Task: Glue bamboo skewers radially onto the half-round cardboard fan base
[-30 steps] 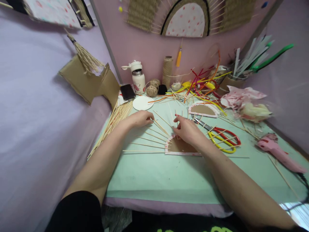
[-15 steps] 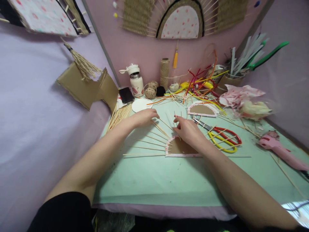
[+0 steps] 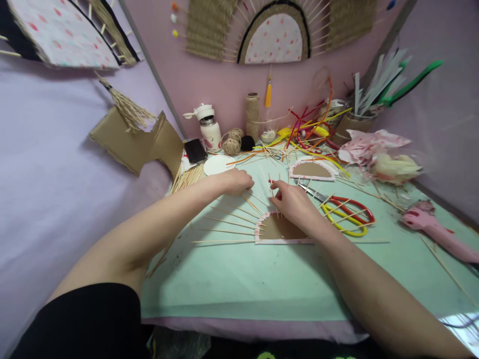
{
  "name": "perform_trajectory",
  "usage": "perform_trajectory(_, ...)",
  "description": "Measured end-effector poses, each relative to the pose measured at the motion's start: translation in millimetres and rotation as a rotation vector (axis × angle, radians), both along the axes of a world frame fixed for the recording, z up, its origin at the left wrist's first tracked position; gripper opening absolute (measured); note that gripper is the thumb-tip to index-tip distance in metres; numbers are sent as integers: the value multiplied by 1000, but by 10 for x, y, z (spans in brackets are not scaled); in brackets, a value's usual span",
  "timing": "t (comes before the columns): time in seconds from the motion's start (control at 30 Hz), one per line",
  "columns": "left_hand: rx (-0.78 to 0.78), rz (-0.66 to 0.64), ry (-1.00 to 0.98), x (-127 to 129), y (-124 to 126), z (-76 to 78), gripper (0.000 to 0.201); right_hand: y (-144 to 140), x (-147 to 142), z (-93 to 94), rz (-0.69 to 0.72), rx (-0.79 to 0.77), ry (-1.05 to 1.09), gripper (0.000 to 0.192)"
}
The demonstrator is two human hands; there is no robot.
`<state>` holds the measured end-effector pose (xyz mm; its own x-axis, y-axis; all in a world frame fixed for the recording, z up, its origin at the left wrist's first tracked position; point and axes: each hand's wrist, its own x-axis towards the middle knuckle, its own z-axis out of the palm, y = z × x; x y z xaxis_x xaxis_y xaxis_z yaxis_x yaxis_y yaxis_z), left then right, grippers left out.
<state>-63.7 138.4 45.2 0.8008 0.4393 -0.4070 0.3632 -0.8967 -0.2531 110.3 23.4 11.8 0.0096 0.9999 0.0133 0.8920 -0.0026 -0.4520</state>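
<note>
A half-round cardboard piece (image 3: 284,229) with a pink-dotted white rim lies on the table, thin wooden sticks (image 3: 230,232) fanning out from it. Beyond its upper left, my left hand (image 3: 238,182) has its fingers bent down and closed on the outer end of one thin stick (image 3: 256,197). My right hand (image 3: 294,198) reaches over the curved top of the cardboard. Its thumb and forefinger are curled together beside the upright sticks; what sits between them is hidden. Scissors (image 3: 346,217) with red and yellow handles lie under the right-side sticks.
A pink glue gun (image 3: 437,234) lies at right. Behind are a smaller half-round piece (image 3: 312,170), pipe cleaners (image 3: 299,132), twine balls (image 3: 232,143), a white bottle (image 3: 210,132) and a black phone-like slab (image 3: 195,150). A bundle of sticks (image 3: 187,179) lies at left.
My left hand has moved slightly right, towards the right hand, with the stick's end under its fingers. My right hand stays almost in place. The view has shifted a little.
</note>
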Motion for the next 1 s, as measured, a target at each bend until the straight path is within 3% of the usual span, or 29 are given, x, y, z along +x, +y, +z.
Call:
perform_trajectory(0.33,119,-47,-38,-83,-42,-103,19,-16,-6,48,-19,-3,67,34)
perform_trajectory(0.6,263,15,-206,-372,160,88,18,-20,-86,-29,69,-34,22,33)
perform_trajectory(0.83,349,156,-485,-486,-22,249,22,-31,-122,-68,112,-69,-148,29)
perform_trajectory(1.0,339,208,-550,-579,-114,271,25,-46,-124,-33,94,-98,-143,28)
